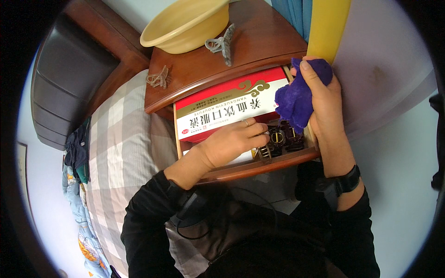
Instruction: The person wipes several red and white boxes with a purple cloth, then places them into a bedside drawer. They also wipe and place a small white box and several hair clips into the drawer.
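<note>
My left hand [234, 142] reaches into the front of a pulled-out drawer [252, 165]. Its fingers are closed on a brownish hair claw clip [264, 152], partly hidden beneath them. Beside it, in the drawer's right front corner, lie several dark hair clips [293, 137]. A red, white and gold carton [222, 109] fills the back of the drawer. Over the drawer's right side my right hand [324, 99] grips a bunched purple cloth [299, 98], which hangs down from the fingers.
On the wooden nightstand top [266, 34] stand a pale yellow basin [185, 28], a grey claw clip [223, 45] and a beige claw clip [158, 77]. A bed with a checked cover [116, 157] adjoins it on the left. A yellow panel [328, 30] rises at the right.
</note>
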